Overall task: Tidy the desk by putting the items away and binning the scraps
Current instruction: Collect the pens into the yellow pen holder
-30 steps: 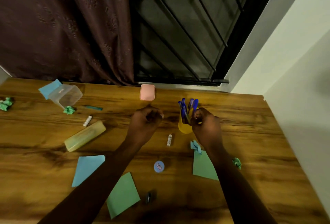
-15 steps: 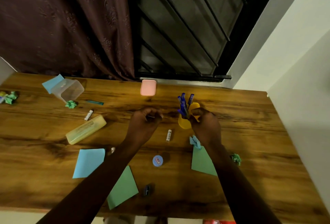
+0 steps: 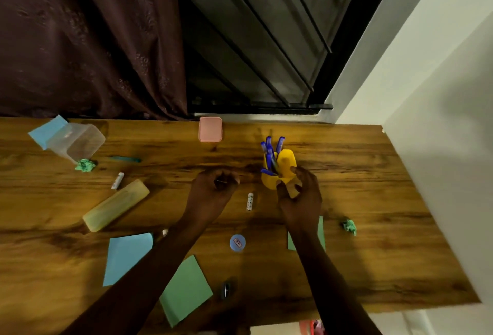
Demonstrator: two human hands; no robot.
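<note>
A yellow pen cup (image 3: 286, 159) stands on the wooden desk (image 3: 373, 254), right of centre, with several blue pens (image 3: 270, 151) in it. My right hand (image 3: 300, 198) grips the cup's near side. Just left of it, my left hand (image 3: 213, 190) hovers with fingers curled round a small thin item I cannot identify. Green crumpled scraps lie at the right (image 3: 349, 226) and far left (image 3: 85, 165). Loose sheets lie near the front: a blue one (image 3: 126, 257), a green one (image 3: 185, 289) and another green one (image 3: 321, 230) partly under my right arm.
A pink box (image 3: 210, 129) sits at the back edge. A clear container (image 3: 77, 142) lies on its side on a blue sheet (image 3: 46, 130). There are also a yellow pencil case (image 3: 116, 205), small white tubes (image 3: 250, 201) (image 3: 117, 180), a blue round tin (image 3: 237, 242) and a dark sharpener (image 3: 225, 290). A wall borders the right.
My right hand has let the blue pens drop into the cup and moved down from their tops to the cup's near side. My left hand stays curled in place.
</note>
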